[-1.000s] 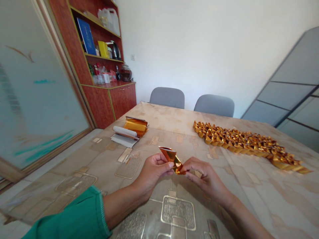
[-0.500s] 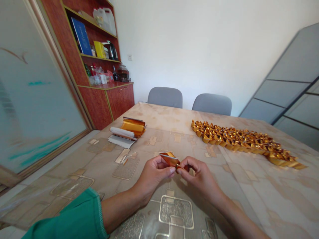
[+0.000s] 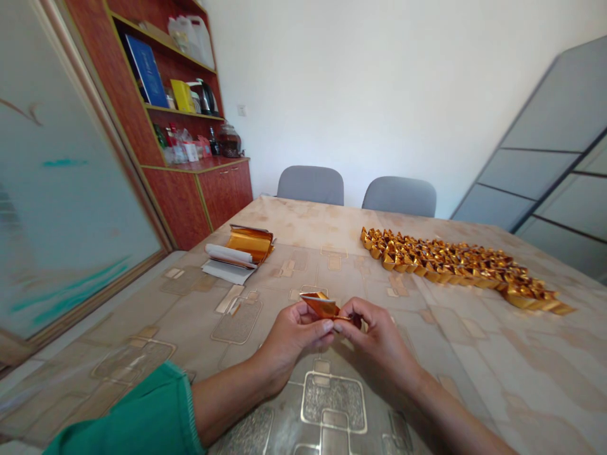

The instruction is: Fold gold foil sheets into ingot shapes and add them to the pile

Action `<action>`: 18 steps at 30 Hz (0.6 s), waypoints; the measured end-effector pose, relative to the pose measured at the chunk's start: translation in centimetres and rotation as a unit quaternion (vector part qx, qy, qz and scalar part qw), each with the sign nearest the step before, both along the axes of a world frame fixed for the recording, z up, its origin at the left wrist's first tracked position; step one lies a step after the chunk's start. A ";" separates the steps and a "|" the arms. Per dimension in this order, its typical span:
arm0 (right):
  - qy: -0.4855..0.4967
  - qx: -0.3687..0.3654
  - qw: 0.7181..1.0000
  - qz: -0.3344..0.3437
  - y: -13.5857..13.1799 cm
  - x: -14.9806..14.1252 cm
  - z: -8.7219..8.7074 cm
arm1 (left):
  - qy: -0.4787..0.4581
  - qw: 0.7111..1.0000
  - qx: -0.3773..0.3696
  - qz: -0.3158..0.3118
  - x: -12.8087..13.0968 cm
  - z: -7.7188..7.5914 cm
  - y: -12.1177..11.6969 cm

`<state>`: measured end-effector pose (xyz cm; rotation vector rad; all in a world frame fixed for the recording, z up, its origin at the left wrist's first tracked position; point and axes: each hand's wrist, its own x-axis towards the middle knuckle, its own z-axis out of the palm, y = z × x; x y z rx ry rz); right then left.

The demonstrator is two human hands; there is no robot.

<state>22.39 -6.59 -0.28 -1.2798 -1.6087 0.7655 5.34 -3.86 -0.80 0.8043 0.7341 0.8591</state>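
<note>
A small piece of folded gold foil paper [image 3: 323, 306] is pinched between both hands above the middle of the table. My left hand [image 3: 301, 328] grips its left end, thumb in front and fingers behind. The right end is held by my right hand [image 3: 367, 323], thumb and forefinger closed on it near the left thumb. The paper's pointed upper left part stands up, with a pale edge showing; its lower right part is mostly hidden by fingers. To the right lie rows of folded gold foil pieces [image 3: 441, 262]. Beyond my left hand sits a curled stack of gold foil sheets [image 3: 251, 243].
A patterned cover [image 3: 303, 230] lies over the table. Two grey chairs [image 3: 310, 184] stand at its far side. On the left is a red-brown cabinet [image 3: 227, 189] with bottles, boxes and a kettle [image 3: 207, 98]. A grey panelled unit [image 3: 540, 133] stands at right.
My right fingers have shifted along the foil paper, and its right end now lies flatter between the thumbs. The whole view has moved slightly; the sheets and folded rows stay put.
</note>
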 end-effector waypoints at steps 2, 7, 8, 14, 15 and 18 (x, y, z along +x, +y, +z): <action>0.016 -0.006 1.000 0.026 0.1 0.2 -0.2 | -0.009 1.000 -0.016 0.003 0.0 0.0 0.0; 0.089 -0.018 0.995 0.038 0.1 0.2 0.1 | -0.025 0.999 -0.013 0.029 0.1 0.1 -0.1; 0.100 -0.022 0.994 0.023 0.1 0.1 0.2 | -0.026 0.999 -0.010 0.032 0.2 0.0 -0.2; 0.141 -0.028 0.989 -0.016 0.0 -0.7 -0.2 | -0.016 0.999 0.004 0.036 0.4 -0.4 -0.1; 0.148 -0.029 0.988 -0.017 0.0 -0.8 -0.4 | -0.018 0.999 0.003 0.039 0.4 -0.4 -0.1; 0.155 -0.031 0.987 -0.018 -0.1 -1.0 -0.8 | -0.029 0.999 -0.001 0.044 0.5 -0.3 -0.1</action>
